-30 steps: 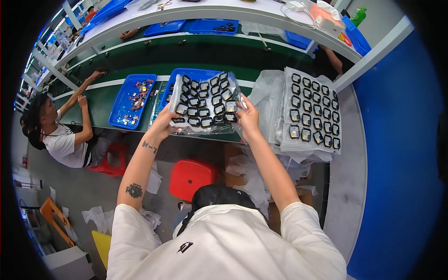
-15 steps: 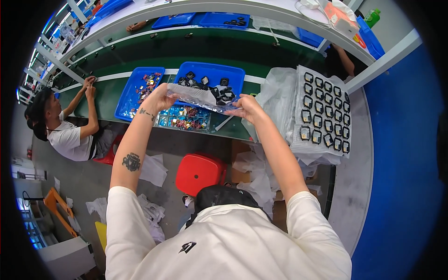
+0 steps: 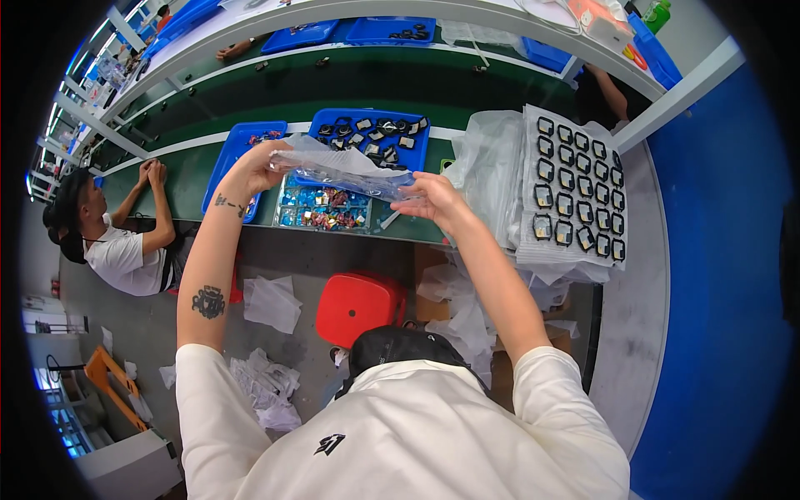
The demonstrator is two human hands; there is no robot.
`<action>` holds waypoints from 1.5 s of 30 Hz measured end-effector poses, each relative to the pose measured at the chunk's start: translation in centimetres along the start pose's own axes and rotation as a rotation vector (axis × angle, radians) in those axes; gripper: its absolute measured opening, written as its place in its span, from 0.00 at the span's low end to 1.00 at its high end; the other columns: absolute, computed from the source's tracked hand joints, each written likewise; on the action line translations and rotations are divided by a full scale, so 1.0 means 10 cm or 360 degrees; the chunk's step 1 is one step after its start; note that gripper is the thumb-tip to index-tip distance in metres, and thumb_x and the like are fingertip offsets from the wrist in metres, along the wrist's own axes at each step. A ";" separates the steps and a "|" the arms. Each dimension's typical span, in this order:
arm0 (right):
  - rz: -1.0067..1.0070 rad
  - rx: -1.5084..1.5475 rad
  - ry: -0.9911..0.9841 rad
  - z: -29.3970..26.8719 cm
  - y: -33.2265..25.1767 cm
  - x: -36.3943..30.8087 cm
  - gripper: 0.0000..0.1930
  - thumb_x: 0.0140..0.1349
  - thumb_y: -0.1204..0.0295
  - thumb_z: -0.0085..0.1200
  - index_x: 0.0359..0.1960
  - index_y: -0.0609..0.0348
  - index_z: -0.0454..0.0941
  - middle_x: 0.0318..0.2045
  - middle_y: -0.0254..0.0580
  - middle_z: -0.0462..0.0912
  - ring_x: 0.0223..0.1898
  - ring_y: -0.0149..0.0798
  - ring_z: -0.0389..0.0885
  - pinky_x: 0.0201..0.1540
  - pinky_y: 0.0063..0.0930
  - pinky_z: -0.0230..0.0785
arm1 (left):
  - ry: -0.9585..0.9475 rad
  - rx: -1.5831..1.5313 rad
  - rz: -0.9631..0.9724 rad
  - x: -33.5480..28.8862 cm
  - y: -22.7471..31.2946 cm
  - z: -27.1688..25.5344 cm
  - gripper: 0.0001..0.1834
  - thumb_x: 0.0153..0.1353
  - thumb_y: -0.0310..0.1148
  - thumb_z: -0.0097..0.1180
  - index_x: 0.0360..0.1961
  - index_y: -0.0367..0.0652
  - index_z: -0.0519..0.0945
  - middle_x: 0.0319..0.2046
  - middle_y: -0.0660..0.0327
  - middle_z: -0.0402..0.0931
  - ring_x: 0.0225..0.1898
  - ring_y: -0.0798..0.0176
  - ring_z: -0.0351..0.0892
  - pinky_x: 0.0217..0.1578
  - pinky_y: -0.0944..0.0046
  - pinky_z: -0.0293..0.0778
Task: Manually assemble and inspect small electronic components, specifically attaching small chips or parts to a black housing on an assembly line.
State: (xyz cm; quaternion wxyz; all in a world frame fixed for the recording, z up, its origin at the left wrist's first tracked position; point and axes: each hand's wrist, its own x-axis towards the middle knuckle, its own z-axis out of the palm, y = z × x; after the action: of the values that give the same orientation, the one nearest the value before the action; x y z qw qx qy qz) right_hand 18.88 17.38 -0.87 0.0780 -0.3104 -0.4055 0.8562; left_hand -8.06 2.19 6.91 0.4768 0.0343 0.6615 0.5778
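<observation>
My left hand (image 3: 265, 168) grips one end of a clear plastic tray (image 3: 350, 177) with a whitish sheet along it. At its other end my right hand (image 3: 432, 198) holds on with the fingers closed at the edge. The clear tray is tilted over the near edge of a blue tray (image 3: 423, 154), in which many small black square-framed parts (image 3: 385, 133) lie loose. Below my hands, at the bench edge, a clear compartment tray (image 3: 283, 218) carries small blue, red and gold pieces. Left of it another blue tray (image 3: 218, 179) is partly behind my left hand.
At the right, rows of black-framed parts (image 3: 565, 202) lie on a stack of white padded sheets (image 3: 527, 242) beside crumpled clear film (image 3: 483, 167). A co-worker (image 3: 125, 242) sits left at the green belt (image 3: 275, 92). A red stool (image 3: 358, 310) stands below; a shelf beam (image 3: 417, 8) crosses above.
Both hands have moved slightly, the left one leftward, with the clear tray between them. The black parts that were bunched by the clear tray now lie spread across the blue tray.
</observation>
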 end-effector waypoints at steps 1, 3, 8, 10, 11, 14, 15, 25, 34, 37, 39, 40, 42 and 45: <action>0.0001 0.0004 -0.0002 0.01 0.06 -0.01 0.35 0.57 0.79 0.41 0.66 0.68 0.40 0.54 0.65 0.65 0.38 0.55 0.82 0.40 0.37 0.80 | 0.0003 0.0004 -0.0001 0.01 0.01 -0.07 0.10 0.58 0.26 0.52 0.36 0.31 0.68 0.24 0.61 0.69 0.16 0.76 0.68 0.13 0.82 0.68; -0.0026 -0.0016 0.0014 0.04 0.20 -0.04 0.34 0.58 0.77 0.42 0.66 0.69 0.43 0.50 0.62 0.71 0.38 0.51 0.83 0.38 0.34 0.79 | -0.0464 0.0032 0.0063 0.00 0.04 -0.23 0.10 0.59 0.28 0.52 0.38 0.32 0.69 0.25 0.62 0.70 0.17 0.77 0.69 0.12 0.83 0.65; 0.0055 -0.0158 -0.0067 0.05 0.45 -0.08 0.36 0.58 0.72 0.48 0.68 0.57 0.46 0.49 0.51 0.76 0.39 0.43 0.82 0.41 0.32 0.75 | 0.0067 0.0369 0.0189 -0.41 0.09 -0.07 0.09 0.60 0.30 0.50 0.38 0.34 0.73 0.24 0.62 0.74 0.18 0.76 0.71 0.11 0.82 0.62; 0.0047 -0.0267 -0.0102 0.11 0.53 -0.09 0.37 0.58 0.70 0.50 0.68 0.54 0.47 0.49 0.49 0.76 0.40 0.42 0.82 0.40 0.31 0.75 | -0.0054 0.0370 0.0298 -0.58 0.03 -0.15 0.13 0.59 0.27 0.50 0.43 0.32 0.71 0.32 0.58 0.77 0.28 0.68 0.79 0.25 0.71 0.77; 0.0048 -0.0387 -0.0127 0.13 0.57 -0.10 0.37 0.57 0.68 0.51 0.68 0.51 0.48 0.49 0.48 0.77 0.40 0.42 0.82 0.40 0.30 0.74 | -0.0076 0.0256 0.0369 -0.64 -0.04 -0.16 0.15 0.59 0.26 0.50 0.47 0.31 0.70 0.36 0.56 0.77 0.33 0.65 0.81 0.32 0.66 0.80; -0.0097 -0.0633 -0.0001 0.13 0.75 -0.08 0.38 0.57 0.64 0.55 0.68 0.48 0.50 0.47 0.46 0.77 0.38 0.39 0.80 0.38 0.29 0.73 | -0.0184 0.0131 0.0512 -0.91 -0.19 -0.13 0.21 0.58 0.25 0.50 0.53 0.30 0.67 0.41 0.53 0.77 0.37 0.60 0.81 0.40 0.62 0.79; -0.0231 -0.0835 0.0076 0.13 0.85 0.00 0.38 0.56 0.63 0.56 0.68 0.48 0.50 0.46 0.45 0.77 0.36 0.38 0.80 0.38 0.29 0.73 | -0.0153 0.0131 0.0519 -0.91 -0.25 -0.21 0.23 0.58 0.25 0.50 0.55 0.31 0.65 0.45 0.52 0.75 0.40 0.60 0.80 0.41 0.62 0.79; -0.1675 -0.1348 0.0126 0.69 0.77 -0.26 0.22 0.48 0.74 0.60 0.49 0.51 0.76 0.57 0.43 0.67 0.41 0.40 0.78 0.37 0.26 0.73 | -0.0109 0.0185 0.0796 -1.20 -0.88 -0.02 0.26 0.60 0.24 0.52 0.59 0.34 0.63 0.53 0.55 0.70 0.51 0.64 0.72 0.51 0.64 0.70; -0.1523 -0.1250 0.0767 -0.14 1.79 -1.22 0.08 0.50 0.79 0.55 0.33 0.61 0.75 0.29 0.44 0.79 0.32 0.45 0.80 0.35 0.31 0.71 | -0.0332 0.0302 0.0048 -1.50 -1.65 0.16 0.24 0.64 0.37 0.53 0.58 0.43 0.65 0.29 0.57 0.82 0.09 0.83 0.54 0.09 0.79 0.47; -0.1317 -0.1348 0.1329 -0.85 2.39 -1.74 0.07 0.51 0.77 0.56 0.33 0.62 0.75 0.28 0.46 0.78 0.31 0.47 0.79 0.35 0.33 0.70 | -0.0196 0.0164 -0.0269 -1.44 -1.86 0.44 0.21 0.64 0.29 0.49 0.58 0.39 0.64 0.39 0.44 0.79 0.12 0.78 0.66 0.10 0.78 0.58; -0.0990 -0.1406 0.1649 -1.21 2.83 -2.10 0.07 0.51 0.76 0.55 0.33 0.61 0.74 0.30 0.51 0.78 0.34 0.55 0.78 0.36 0.40 0.70 | -0.0381 0.0111 -0.0442 -1.29 -1.91 0.28 0.20 0.63 0.26 0.47 0.57 0.37 0.64 0.40 0.42 0.79 0.12 0.76 0.68 0.11 0.78 0.60; -0.0707 -0.1309 0.1807 -1.35 3.04 -2.22 0.07 0.51 0.75 0.56 0.32 0.62 0.75 0.30 0.52 0.78 0.35 0.57 0.78 0.36 0.42 0.70 | -0.0537 0.0020 -0.0594 -1.22 -1.94 0.23 0.19 0.63 0.23 0.45 0.56 0.35 0.64 0.42 0.40 0.78 0.13 0.75 0.69 0.11 0.78 0.61; -0.0660 -0.1185 0.1990 -1.69 3.44 -2.24 0.11 0.51 0.70 0.58 0.36 0.61 0.77 0.34 0.52 0.81 0.37 0.55 0.80 0.39 0.42 0.71 | -0.0587 0.0059 -0.0718 -1.19 -2.03 0.38 0.18 0.63 0.24 0.45 0.54 0.36 0.65 0.43 0.40 0.77 0.11 0.77 0.65 0.09 0.79 0.58; -0.0231 -0.0850 0.2186 -1.96 3.58 -1.87 0.18 0.51 0.61 0.60 0.41 0.59 0.79 0.38 0.51 0.82 0.41 0.53 0.80 0.44 0.40 0.72 | -0.0798 0.0042 -0.0914 -1.14 -2.24 0.41 0.16 0.63 0.24 0.44 0.52 0.37 0.67 0.45 0.40 0.75 0.09 0.79 0.58 0.08 0.79 0.55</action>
State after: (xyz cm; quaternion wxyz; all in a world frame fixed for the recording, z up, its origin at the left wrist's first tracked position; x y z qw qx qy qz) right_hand 49.64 -0.75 -28.15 0.2923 -0.7572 -0.4793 0.3339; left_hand 12.17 -9.01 -3.75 0.7659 -0.0060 0.5144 0.3856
